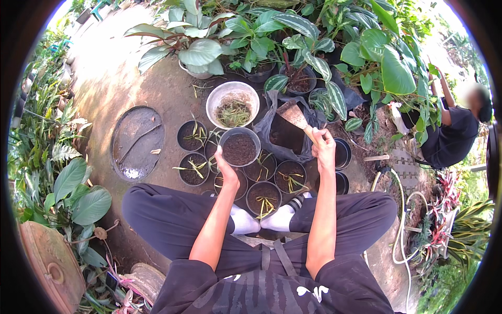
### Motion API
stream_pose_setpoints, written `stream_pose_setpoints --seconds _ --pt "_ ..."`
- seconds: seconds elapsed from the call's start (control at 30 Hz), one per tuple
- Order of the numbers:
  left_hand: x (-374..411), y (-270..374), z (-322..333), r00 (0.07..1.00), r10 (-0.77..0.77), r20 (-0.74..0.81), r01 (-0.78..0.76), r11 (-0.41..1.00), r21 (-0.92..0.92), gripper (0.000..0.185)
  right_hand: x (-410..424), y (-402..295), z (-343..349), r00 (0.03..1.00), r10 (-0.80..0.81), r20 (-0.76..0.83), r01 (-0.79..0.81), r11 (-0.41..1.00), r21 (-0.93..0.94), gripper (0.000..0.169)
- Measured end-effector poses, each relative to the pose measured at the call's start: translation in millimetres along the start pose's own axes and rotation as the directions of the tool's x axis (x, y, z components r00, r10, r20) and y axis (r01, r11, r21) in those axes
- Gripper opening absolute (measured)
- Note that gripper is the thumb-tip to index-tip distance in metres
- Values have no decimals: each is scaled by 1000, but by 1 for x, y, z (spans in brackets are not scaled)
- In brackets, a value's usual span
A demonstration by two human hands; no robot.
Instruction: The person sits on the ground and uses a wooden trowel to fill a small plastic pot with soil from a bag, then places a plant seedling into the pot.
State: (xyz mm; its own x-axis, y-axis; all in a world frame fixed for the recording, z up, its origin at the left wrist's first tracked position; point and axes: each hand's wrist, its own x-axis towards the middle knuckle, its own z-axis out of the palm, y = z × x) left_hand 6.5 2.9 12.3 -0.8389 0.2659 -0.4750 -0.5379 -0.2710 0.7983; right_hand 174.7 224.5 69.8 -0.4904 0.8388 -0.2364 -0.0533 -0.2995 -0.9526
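My left hand (227,168) holds a black plastic pot (240,147) filled with dark soil, raised over other pots. In my right hand (324,147) is the wooden handle of a hand trowel (293,114); its soil-stained blade hangs over an open black plastic bag (284,135) with dark soil inside. Several black pots of soil with thin, yellow-green plants stand between my legs and ahead of them, among them a potted plant (264,199) near my socks. Beyond the held pot sits a whitish bucket (233,105) containing cut green leaves.
Stacked black pots (342,154) stand right of my right hand. A round, dark lid-like disc (138,143) with a twig lies left. Leafy potted plants (200,53) line the far side. A pale hose (400,235) curls at right, where another person (451,129) is among foliage.
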Motion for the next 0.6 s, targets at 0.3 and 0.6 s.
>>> stream_pose_setpoints --seconds 0.3,0.6 --pt "6 -7 -5 1000 20 18 -20 1000 6 49 -35 -51 37 935 -159 318 203 973 -109 27" --pt "-3 1 1 995 18 95 -16 1000 -16 51 -50 -46 69 886 -231 403 344 909 -236 30"
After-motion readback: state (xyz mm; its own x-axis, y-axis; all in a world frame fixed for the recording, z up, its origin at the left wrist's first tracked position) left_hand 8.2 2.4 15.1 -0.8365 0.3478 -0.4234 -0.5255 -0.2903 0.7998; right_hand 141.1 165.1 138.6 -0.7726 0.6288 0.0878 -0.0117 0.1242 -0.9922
